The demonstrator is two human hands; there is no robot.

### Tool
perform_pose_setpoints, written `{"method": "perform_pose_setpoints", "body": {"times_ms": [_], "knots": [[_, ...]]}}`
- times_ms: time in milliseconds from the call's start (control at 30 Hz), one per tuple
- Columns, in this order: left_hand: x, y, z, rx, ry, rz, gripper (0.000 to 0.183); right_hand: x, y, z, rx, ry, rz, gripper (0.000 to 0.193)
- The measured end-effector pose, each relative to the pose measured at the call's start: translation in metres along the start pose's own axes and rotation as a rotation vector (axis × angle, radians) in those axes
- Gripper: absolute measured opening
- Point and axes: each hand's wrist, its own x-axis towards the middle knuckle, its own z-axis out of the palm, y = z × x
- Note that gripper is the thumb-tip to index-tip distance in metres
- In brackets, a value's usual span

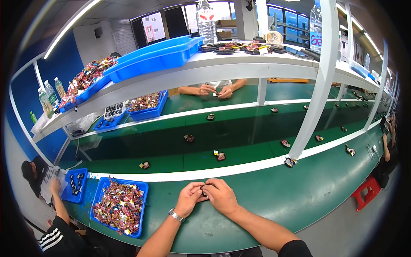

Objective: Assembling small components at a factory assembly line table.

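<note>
1. Working room with long green bench (265, 195); beyond the blue bin (144, 187), green belt (248, 154) between white rails.
2. Counted on this belt, farther than the bin: six small clusters of parts (220, 156).
3. Inside the bin: one heap of reddish pieces (120, 205), too many for counting, with white and yellow tags.
4. Left of the bin: one smaller blue tray (72, 199) with black parts, and next to it one co-worker's hand (55, 186).
5. Right of the bin: two hands close together above the bench, backs upward, fingers bent, forearms slanting inward. On left hand (191, 198), one silver watch (176, 215) at wrist; on right hand (220, 197), bare wrist.
6. Grasping by fingertips of both: one small black part (204, 191), partly hidden, right of the bin, level with its far half.
7. On shelf beyond the bin: two big clear bottles (207, 29), one with red-and-white label, one with partly blue label.
</note>
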Motion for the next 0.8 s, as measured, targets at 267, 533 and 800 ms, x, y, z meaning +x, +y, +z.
{"method": "perform_pose_setpoints", "body": {"times_ms": [267, 533, 800], "knots": [[0.001, -0.004, -0.003, -0.005, 0.019, 0.012, 0.026, 0.003, 0.001, -0.007, -0.022, -0.055, -0.054, 0.017], [0.001, 0.002, 0.001, -0.009, 0.011, 0.005, 0.026, 0.013, 0.007, -0.014, 0.083, -0.144, -0.145, 0.02], [0.001, 0.001, 0.003, -0.015, -0.003, 0.008, 0.026, 0.009, 0.01, -0.017, -0.1, -0.172, -0.215, 0.019]]}}
